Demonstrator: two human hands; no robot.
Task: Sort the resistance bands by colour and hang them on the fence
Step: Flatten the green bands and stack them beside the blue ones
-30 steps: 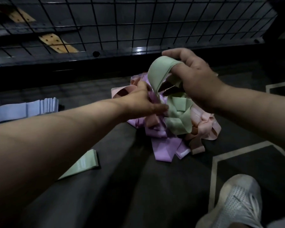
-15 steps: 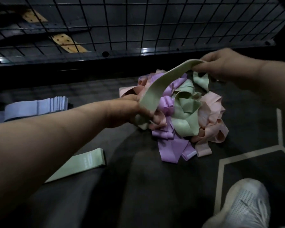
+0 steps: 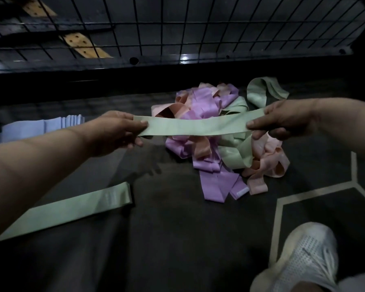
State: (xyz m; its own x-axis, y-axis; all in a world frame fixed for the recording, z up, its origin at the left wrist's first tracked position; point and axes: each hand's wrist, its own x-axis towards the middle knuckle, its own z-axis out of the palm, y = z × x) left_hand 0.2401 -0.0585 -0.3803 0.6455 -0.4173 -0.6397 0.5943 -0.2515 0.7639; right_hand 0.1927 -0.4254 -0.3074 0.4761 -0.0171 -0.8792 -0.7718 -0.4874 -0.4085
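The stretched band (image 3: pixel 198 127) is pale sage green — the same shade as the flat band (image 3: pixel 72 209). The heap (image 3: pixel 204 163) mixes lilac, salmon pink and that green. The folded stack (image 3: pixel 44 126) is pale blue. Black wire fence (image 3: pixel 177 28) in a square grid; dark grey floor (image 3: pixel 177 239) with beige lines — a white mesh shoe (image 3: pixel 303 256)

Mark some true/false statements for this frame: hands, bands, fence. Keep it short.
1. The left hand and right hand each pinch an end of one green band, held flat over the mixed pile. True.
2. A purple band lies alone at lower left. False: that lone band is green.
3. Light-blue bands sit stacked at far left. True.
4. Several bands hang up. False: none shows on the fence.
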